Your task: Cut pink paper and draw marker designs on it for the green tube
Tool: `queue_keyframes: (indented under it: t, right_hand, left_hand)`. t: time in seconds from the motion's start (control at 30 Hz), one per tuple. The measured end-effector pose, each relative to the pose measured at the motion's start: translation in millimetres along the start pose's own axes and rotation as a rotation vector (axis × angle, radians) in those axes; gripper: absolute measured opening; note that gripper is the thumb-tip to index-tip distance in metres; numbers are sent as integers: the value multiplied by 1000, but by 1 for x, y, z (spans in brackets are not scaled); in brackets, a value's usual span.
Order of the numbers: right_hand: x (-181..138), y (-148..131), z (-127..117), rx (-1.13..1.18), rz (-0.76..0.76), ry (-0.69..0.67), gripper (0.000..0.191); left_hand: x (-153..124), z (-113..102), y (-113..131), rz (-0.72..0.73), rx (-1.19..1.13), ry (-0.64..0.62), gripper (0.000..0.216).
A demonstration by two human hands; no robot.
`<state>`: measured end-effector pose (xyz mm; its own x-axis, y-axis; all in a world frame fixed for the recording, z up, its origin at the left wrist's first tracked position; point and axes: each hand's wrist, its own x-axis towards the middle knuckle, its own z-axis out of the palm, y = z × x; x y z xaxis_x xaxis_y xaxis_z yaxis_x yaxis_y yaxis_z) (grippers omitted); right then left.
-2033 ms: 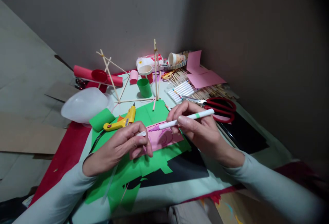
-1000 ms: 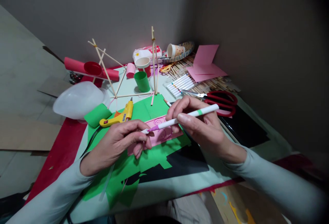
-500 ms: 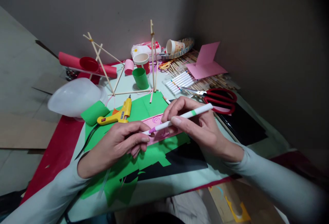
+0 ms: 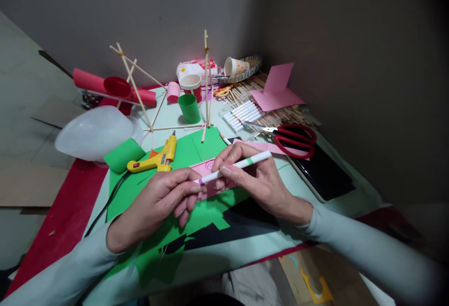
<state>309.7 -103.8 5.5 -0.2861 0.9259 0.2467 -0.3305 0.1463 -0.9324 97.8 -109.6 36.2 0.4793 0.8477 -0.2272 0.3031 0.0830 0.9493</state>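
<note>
My right hand (image 4: 252, 177) grips a white marker (image 4: 242, 165) with a green band and a pink tip. My left hand (image 4: 161, 200) pinches the marker's white cap (image 4: 197, 180) right at that tip, so cap and tip meet. Both hands hover over a pink paper strip (image 4: 206, 168) with pink drawings on it. The strip lies on a green paper sheet (image 4: 189, 149), with black paper (image 4: 242, 224) under the near side.
A yellow glue gun (image 4: 156, 158) lies left of my hands, its black cord trailing toward me. Red scissors (image 4: 291, 135), a marker pack (image 4: 242, 112), wooden sticks, a stick frame (image 4: 206, 79), a green cup (image 4: 189, 108), paper cups and a white plastic bowl (image 4: 94, 133) crowd the far side.
The left hand's cap has come up to the marker's pink tip, which was bare and apart from it two seconds ago. Both hands shifted slightly left.
</note>
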Motion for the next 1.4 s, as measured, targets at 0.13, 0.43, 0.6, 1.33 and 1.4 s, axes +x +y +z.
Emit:
queue_keyframes:
  t: [0.13,0.43,0.6,1.33,1.4]
  right_hand:
    - [-1,7,2,68,28,-14,26]
    - [9,1,-11,34,-38,2,24]
    - [22,-9,-41,-213,-279,329,9]
    - [59,-3,-85,-1745,-249,-285,30]
    - [55,-3,-75,-1720,-277,-378,22]
  left_hand:
    - [1,2,-4,6,22,5,27]
    - [-1,-14,2,116,235,90,36]
    - [-8,-42,-6,226,442,394,32]
    - [15,-60,-48,418,1109,261,30]
    - [15,-61,-49,422,1139,258,28]
